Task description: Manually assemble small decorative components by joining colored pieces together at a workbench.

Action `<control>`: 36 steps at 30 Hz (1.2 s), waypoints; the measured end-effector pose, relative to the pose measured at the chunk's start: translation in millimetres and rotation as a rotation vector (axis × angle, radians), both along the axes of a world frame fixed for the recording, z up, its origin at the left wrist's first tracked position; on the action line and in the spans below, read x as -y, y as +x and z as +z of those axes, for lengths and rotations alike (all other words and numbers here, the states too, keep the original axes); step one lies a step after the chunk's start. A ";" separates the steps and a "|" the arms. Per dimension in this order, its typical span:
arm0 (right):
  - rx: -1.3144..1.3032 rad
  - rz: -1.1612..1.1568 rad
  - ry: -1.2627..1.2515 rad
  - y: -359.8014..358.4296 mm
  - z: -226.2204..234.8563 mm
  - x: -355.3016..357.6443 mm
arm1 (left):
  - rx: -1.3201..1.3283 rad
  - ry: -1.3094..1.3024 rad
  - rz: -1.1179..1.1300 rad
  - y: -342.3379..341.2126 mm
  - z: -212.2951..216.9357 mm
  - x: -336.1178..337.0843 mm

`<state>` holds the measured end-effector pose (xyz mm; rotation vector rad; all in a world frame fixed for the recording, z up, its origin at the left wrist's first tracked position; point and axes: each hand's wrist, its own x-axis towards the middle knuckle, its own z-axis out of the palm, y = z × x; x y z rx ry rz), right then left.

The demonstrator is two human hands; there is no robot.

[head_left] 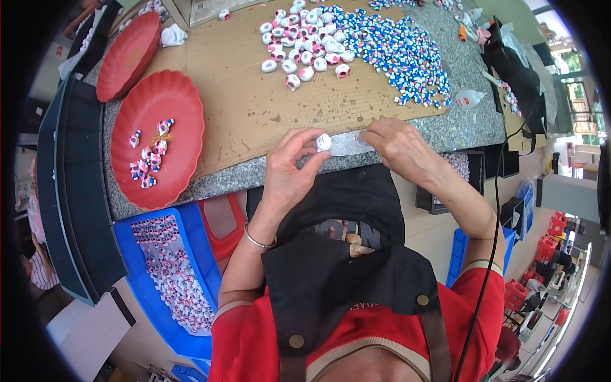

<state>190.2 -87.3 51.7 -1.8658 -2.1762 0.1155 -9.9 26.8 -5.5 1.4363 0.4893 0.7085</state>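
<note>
Near the front edge of the bench, my left hand [289, 162] pinches a small white rounded piece [324, 142] with a dark mark on its face, between thumb and index finger. My right hand [398, 145] is to the right, its fingers bent down and pressed together over a pale strip [347, 144] lying at the edge. A small pinkish bit shows at these fingertips; what they hold is too small to name. Further back on the cardboard sheet [254, 114] lies a pile of white, pink and black rounded pieces [305, 38], beside many small blue-and-white pieces [394, 54].
A red scalloped plate [184, 95] on the left carries several assembled little figures [153, 153]; another red plate [137, 44] stands behind it. Below is a blue crate [137, 261] full of figures. A white squeeze bottle [470, 98] lies at right, near a black cable [496, 210].
</note>
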 end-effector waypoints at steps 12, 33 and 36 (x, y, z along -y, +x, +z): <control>-0.554 -0.360 0.012 -12.9 6.9 11.1 | -0.004 0.213 0.033 14.1 -8.4 8.3; -0.678 -0.116 0.093 -35.0 1.4 9.6 | -0.074 -0.305 -0.444 0.6 17.6 0.5; -0.785 -0.135 0.048 -24.6 0.0 -1.2 | -0.106 -0.073 -0.302 -22.7 28.3 -17.5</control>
